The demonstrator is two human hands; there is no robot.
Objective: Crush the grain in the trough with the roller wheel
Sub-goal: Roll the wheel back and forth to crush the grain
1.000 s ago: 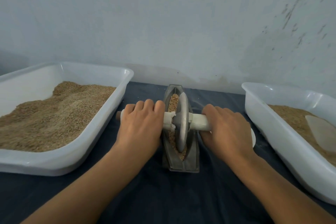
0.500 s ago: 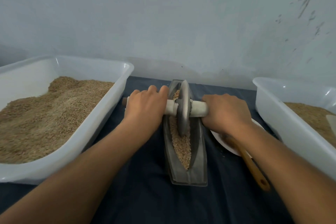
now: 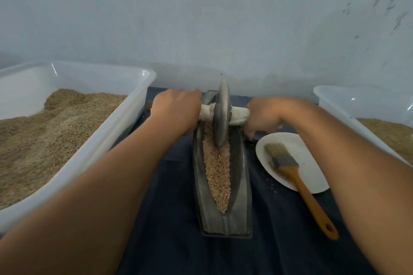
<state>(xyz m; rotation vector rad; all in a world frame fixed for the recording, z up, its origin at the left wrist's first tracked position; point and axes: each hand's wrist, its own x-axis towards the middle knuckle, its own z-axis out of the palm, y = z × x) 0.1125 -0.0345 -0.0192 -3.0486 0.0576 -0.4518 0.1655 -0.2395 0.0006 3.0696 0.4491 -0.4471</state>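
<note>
Rolling: roller wheel [image 3: 220, 116] now at the trough's [image 3: 242, 185] far end, advanced from mid-trough; left hand [image 3: 176, 111] and right hand [image 3: 262, 116] clasp its axle; uncovered near grain [image 3: 218, 176] looks largely whole.

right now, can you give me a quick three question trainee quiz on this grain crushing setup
1. True or false: the grey metal roller wheel sits at the far end of the long grey metal trough.
2. What lies on the round white plate? A) wooden-handled brush B) spoon C) knife
3. Fill in: the left hand and right hand each grip the wheel's white-wrapped ____.

Key: 1 true. 2 A, the wooden-handled brush. 3 axle handle.
</note>
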